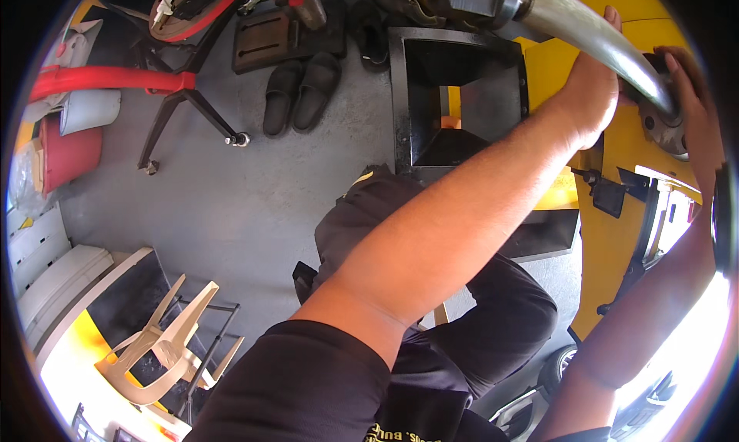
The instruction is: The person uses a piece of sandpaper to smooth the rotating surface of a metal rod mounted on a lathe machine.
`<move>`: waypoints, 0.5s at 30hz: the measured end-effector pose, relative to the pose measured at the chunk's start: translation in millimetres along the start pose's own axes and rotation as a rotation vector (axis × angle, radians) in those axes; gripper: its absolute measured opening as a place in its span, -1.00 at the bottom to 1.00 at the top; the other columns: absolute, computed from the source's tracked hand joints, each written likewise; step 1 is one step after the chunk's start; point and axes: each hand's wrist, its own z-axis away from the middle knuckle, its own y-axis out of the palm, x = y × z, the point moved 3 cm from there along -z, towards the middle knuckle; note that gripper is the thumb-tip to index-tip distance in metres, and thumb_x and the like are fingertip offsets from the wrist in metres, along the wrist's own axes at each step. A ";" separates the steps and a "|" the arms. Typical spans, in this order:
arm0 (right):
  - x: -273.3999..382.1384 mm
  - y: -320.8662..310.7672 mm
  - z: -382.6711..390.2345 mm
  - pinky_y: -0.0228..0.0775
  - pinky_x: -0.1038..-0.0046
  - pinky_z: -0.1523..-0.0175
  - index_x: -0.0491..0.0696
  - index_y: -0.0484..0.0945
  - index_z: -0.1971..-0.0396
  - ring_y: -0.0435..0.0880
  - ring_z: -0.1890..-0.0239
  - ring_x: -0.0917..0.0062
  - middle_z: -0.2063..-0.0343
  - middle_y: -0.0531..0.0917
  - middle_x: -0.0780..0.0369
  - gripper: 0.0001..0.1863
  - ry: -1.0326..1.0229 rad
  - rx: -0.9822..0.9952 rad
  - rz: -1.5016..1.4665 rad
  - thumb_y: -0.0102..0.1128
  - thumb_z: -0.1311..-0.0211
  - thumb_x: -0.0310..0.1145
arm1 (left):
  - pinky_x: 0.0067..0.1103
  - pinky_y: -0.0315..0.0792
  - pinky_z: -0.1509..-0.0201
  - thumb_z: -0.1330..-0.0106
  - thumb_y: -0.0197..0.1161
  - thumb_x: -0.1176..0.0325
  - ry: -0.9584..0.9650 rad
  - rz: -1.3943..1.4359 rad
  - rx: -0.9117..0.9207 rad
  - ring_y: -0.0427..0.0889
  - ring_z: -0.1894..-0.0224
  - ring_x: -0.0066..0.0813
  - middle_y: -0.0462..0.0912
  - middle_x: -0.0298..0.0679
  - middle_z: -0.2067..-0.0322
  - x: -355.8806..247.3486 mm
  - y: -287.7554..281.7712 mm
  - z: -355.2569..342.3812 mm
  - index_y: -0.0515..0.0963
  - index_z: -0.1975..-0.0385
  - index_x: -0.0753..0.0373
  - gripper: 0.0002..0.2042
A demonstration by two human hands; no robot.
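Note:
My left hand reaches up to a yellow machine, just behind a curved grey metal pipe. One digit points upward beside the pipe; the other fingers are hidden. At the far right, my right hand curls against a round grey metal fitting at the pipe's lower end, its fingers partly visible. Below my left forearm is a black square hopper-like frame with sloping inner walls. A small dark bracketed part juts from the machine below my hands.
Black slippers and a dark metal base plate are on the grey floor. A red stand with black legs occupies the upper left. A beige plastic chair lies at lower left. My bent leg is close to the machine.

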 end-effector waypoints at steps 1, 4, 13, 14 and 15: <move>-13.0 10.5 -8.6 0.35 0.30 -0.35 -0.03 0.42 -0.32 0.53 -0.25 0.28 -0.20 0.56 0.10 -0.34 0.057 -0.038 -0.142 0.23 -0.31 0.01 | -0.25 0.45 -0.21 -0.52 -0.36 -0.42 0.008 0.005 -0.033 0.55 -0.13 -0.24 0.60 -0.01 -0.05 1.6 2.1 -1.9 0.47 -0.12 0.29 -0.19; -46.2 35.4 -18.2 0.41 0.50 -0.18 -0.15 0.56 -0.15 0.67 -0.02 0.42 0.01 0.69 0.14 -0.55 0.220 -0.136 -0.473 0.17 -0.49 -0.11 | -0.32 0.62 0.00 -0.52 -0.35 -0.41 -0.216 0.004 0.108 0.68 0.02 -0.24 0.66 0.03 0.05 4.4 -5.1 1.2 0.49 -0.06 0.32 -0.19; -37.6 -1.9 0.1 0.42 0.46 -0.16 -0.13 0.58 -0.11 0.66 0.05 0.48 0.07 0.73 0.21 -0.69 0.108 -0.004 -0.955 0.13 -0.52 -0.31 | -0.48 0.23 -0.43 -0.56 -0.32 -0.37 -0.137 0.147 0.191 0.51 -0.25 -0.41 0.55 -0.14 -0.21 -12.3 5.1 -4.4 0.29 -0.42 0.31 -0.18; -8.1 -37.7 21.9 0.52 0.44 0.01 -0.18 0.64 -0.03 0.71 0.20 0.49 0.26 0.75 0.17 -0.72 0.277 -0.136 -0.853 0.15 -0.49 -0.34 | -0.46 0.19 -0.46 -0.56 -0.33 -0.36 -0.172 0.205 0.164 0.47 -0.30 -0.41 0.49 -0.14 -0.30 -13.4 7.0 -5.5 0.22 -0.47 0.32 -0.17; -7.6 -45.6 33.3 0.54 0.44 0.05 -0.19 0.67 -0.01 0.73 0.22 0.49 0.30 0.77 0.16 -0.73 0.421 -0.231 -0.834 0.17 -0.48 -0.35 | -0.42 0.05 -0.54 -0.58 -0.32 -0.34 -0.117 0.150 0.274 0.28 -0.44 -0.44 0.40 -0.11 -0.38 -14.9 16.4 -6.7 0.07 -0.54 0.31 -0.16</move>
